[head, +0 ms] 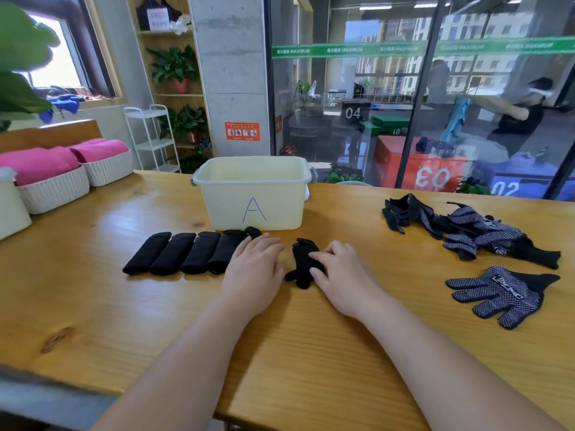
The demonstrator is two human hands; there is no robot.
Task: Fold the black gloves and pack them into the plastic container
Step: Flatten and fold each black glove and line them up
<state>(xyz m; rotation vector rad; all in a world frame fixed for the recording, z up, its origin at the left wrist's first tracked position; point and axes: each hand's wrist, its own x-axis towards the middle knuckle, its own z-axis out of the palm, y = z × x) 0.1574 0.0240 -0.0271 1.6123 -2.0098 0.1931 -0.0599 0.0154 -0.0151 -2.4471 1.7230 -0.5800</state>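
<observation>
In the head view, the plastic container (253,194), pale yellow and marked with a letter A, stands on the wooden table (93,306). It looks empty as far as its inside shows.

Just in front of the container, toward its left, four folded gloves (183,255) lie side by side in a neat row. I think they are lined up to go in together later. The left hand (253,269) lies flat with straight fingers at the right end of this row. It grasps nothing. A bit of black cloth shows beyond its fingertips, so it probably holds down one more folded glove.

In front of the container's right corner lies the half-folded glove (300,259). The right hand (339,272) has its thumb and fingers on it. I cannot tell whether it pinches the cloth or only presses it.

Well to the right of the container there is a pile of unfolded gloves (466,231), and nearer to the person, one dotted glove (501,295) lies spread flat.

The container's open top has nothing over it, and the bare wood between it and the pile gives room to reach. Far to its left stand two white baskets (56,191) with pink towels.
</observation>
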